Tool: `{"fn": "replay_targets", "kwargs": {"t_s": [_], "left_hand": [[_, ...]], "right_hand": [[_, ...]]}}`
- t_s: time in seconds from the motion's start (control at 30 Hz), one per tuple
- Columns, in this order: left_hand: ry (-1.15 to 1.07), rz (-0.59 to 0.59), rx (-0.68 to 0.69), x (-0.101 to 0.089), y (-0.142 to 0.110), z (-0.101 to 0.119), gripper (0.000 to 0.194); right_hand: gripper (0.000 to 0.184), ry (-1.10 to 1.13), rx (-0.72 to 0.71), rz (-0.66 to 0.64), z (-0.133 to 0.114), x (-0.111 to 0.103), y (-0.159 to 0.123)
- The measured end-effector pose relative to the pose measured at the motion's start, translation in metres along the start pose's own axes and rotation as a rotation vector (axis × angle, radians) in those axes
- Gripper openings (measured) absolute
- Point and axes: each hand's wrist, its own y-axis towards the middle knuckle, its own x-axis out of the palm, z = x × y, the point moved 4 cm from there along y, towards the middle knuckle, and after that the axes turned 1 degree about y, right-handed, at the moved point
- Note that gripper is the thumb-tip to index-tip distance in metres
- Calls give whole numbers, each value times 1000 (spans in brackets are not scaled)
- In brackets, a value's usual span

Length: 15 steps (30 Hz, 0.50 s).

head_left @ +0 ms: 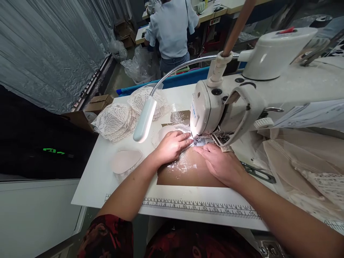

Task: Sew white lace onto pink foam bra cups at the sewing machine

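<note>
A beige moulded cup with lace edging (164, 132) lies beside the needle area of a white sewing machine (200, 111). My left hand (173, 146) is closed over the cup's near edge, fingers together and tips close to the presser foot. Just right of the needle is my right hand (219, 161), fingers extended with the tips near the machine bed; nothing shows gripped in it. Both hands rest above a brown, tape-covered sheet (185, 177). The lit needle area is partly hidden by the fingers and machine head.
Stacked lace cups (115, 122) sit at the back left, with a beige cup (126, 162) nearer. A lamp (145, 120) hangs over the table on a flexible neck. Beige fabric (303, 161) piles at right. A printed ruler (185, 208) runs along the front edge. Another person (172, 30) sits beyond.
</note>
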Motion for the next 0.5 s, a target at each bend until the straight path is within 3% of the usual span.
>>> {"fn": "replay_targets", "kwargs": {"t_s": [0.3, 0.5], "left_hand": [[69, -97, -136, -27, -14, 17, 37], [-51, -90, -95, -26, -15, 26, 33]], "right_hand": [[41, 157, 27, 20, 5, -5, -3], [38, 164, 45, 10, 7, -7, -3]]}}
